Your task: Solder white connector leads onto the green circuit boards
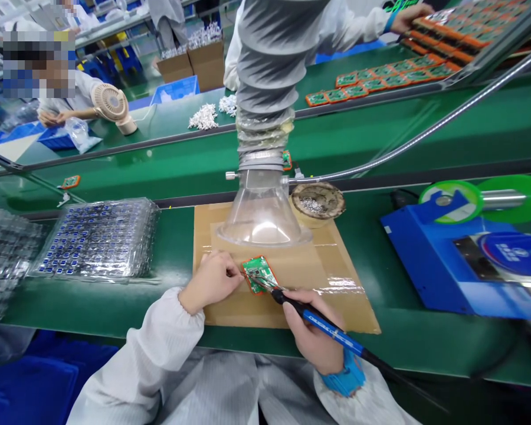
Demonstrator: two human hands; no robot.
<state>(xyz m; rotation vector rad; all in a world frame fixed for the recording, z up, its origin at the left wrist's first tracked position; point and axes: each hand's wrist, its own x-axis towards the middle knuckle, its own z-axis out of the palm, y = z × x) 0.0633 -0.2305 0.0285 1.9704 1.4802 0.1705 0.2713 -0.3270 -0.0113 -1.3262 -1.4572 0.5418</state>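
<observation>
A small green circuit board (262,268) with an orange edge lies on the cardboard sheet (292,313). My right hand (316,333) is wrapped round a blue and black soldering iron (327,327), its metal tip over the board. At the board's left edge, the fingers of my left hand (216,280) are pinched together; what they hold there is too small to make out. Directly above the board's far side hangs the clear funnel hood (265,215) of a grey extraction hose (269,65).
Behind the hood sits a round pot (317,203) with bits of solder. Stacked clear trays (101,236) of small blue parts stand left; a blue solder-reel holder (429,260) stands right. Across the green belt (181,162), one co-worker's hand (409,18) touches stacked boards (469,29).
</observation>
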